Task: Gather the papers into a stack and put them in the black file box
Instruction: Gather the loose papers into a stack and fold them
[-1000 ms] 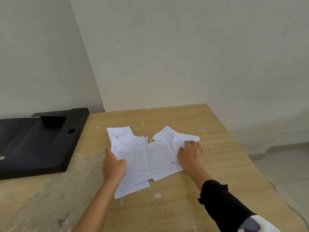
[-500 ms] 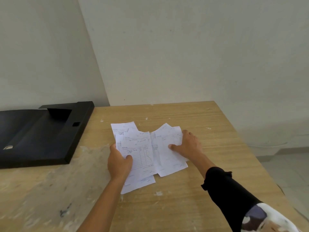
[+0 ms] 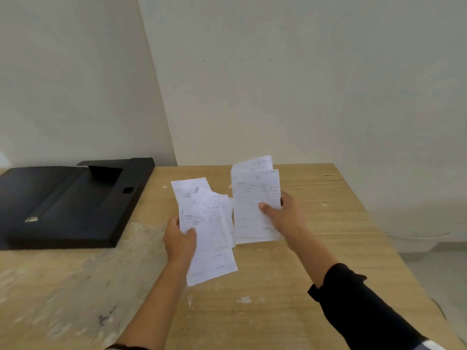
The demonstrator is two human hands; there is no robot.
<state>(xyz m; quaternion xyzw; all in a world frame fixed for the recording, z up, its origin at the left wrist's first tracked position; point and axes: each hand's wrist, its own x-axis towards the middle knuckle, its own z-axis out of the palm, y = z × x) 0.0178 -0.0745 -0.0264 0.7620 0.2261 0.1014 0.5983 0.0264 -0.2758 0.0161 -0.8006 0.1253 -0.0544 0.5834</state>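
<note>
White printed papers are split into two bunches above the wooden table. My left hand grips the left bunch by its left edge, thumb on top. My right hand holds the right bunch tilted up off the table, thumb on its face. The two bunches hang side by side, nearly touching. The black file box lies open and flat at the table's far left, apart from both hands.
The table stands in a corner of pale walls. Its right edge drops to a light floor. White paint smears cover the near left of the tabletop.
Both hands have lifted the papers off the table. The right hand raised its bunch upright, and the left hand now grips its bunch instead of pressing it down.
</note>
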